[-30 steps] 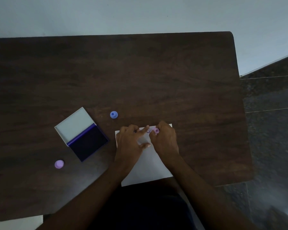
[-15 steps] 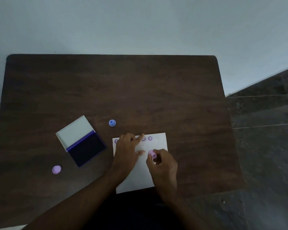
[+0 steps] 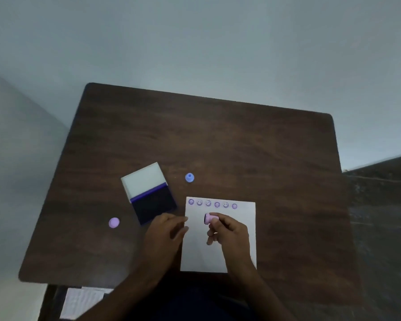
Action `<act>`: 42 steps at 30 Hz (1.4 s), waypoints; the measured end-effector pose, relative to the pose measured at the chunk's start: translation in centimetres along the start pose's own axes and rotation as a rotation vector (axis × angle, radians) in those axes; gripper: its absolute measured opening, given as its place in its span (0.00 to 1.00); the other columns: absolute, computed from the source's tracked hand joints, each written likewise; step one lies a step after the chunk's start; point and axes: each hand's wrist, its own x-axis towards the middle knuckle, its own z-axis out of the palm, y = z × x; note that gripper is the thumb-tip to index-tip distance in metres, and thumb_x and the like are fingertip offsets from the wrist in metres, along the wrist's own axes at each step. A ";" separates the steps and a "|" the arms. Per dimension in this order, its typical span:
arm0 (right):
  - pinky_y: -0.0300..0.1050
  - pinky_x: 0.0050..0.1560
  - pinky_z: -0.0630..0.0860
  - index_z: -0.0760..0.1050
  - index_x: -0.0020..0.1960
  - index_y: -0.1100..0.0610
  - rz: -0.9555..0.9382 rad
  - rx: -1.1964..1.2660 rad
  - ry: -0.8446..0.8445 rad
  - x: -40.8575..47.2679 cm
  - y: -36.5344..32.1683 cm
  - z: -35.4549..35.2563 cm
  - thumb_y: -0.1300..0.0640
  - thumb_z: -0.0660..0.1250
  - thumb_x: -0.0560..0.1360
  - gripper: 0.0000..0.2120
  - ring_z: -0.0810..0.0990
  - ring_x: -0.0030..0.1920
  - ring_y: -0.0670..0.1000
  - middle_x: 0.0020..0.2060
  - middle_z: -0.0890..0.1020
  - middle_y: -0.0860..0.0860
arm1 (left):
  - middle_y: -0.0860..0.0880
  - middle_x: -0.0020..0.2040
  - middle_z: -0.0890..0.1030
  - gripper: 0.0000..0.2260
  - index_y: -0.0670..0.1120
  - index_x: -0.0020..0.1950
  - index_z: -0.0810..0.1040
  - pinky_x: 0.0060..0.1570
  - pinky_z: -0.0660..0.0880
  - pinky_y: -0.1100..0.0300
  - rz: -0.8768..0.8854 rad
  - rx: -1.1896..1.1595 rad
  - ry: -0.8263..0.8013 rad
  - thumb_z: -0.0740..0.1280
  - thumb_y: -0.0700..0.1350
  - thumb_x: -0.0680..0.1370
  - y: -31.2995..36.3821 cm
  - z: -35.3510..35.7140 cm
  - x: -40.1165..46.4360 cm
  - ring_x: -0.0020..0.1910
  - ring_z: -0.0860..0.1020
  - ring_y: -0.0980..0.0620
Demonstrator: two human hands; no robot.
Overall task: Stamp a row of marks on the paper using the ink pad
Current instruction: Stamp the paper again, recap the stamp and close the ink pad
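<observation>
From my seat, leftmost on the dark wooden table [image 3: 218, 140] I see a lilac cap [image 3: 114, 222], then the open ink pad [image 3: 151, 198] and a blue stamp [image 3: 189, 177]. My left hand [image 3: 166, 232] lies loose and empty beside the paper [image 3: 196, 251]. Six smiley marks [image 3: 212, 204] line its top edge. My right hand [image 3: 229, 232] pinches the pink stamp [image 3: 210, 218] above the sheet.
</observation>
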 end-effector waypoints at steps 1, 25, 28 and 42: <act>0.42 0.37 0.80 0.84 0.46 0.55 0.013 0.025 -0.016 -0.1 -0.4 0.6 0.55 0.69 0.74 0.07 0.82 0.36 0.55 0.37 0.85 0.54 | 0.56 0.62 0.73 0.19 0.52 0.65 0.73 0.62 0.64 0.65 0.002 -0.023 0.048 0.70 0.51 0.75 -0.7 -0.6 -0.6 0.58 0.71 0.60; 0.48 0.32 0.77 0.81 0.48 0.63 0.149 0.047 -0.312 0.5 -1.2 10.7 0.64 0.64 0.76 0.07 0.78 0.33 0.55 0.35 0.81 0.60 | 0.51 0.65 0.73 0.21 0.51 0.69 0.71 0.61 0.62 0.64 -0.284 -0.081 0.642 0.67 0.52 0.77 -9.1 -6.8 -1.4 0.63 0.69 0.53; 0.46 0.32 0.78 0.81 0.46 0.62 0.178 0.018 -0.300 0.6 -1.4 11.4 0.64 0.65 0.76 0.06 0.79 0.33 0.54 0.33 0.82 0.58 | 0.51 0.59 0.74 0.17 0.51 0.64 0.75 0.57 0.65 0.65 -0.263 -0.103 0.656 0.67 0.52 0.76 -9.7 -6.8 -0.9 0.58 0.70 0.55; 0.45 0.31 0.78 0.80 0.44 0.63 0.244 0.005 -0.307 0.5 -1.7 13.1 0.62 0.66 0.76 0.06 0.79 0.32 0.55 0.33 0.82 0.58 | 0.60 0.48 0.76 0.11 0.53 0.54 0.78 0.47 0.69 0.77 -0.083 -0.402 0.533 0.72 0.47 0.73 -5.7 -7.5 -3.6 0.48 0.75 0.65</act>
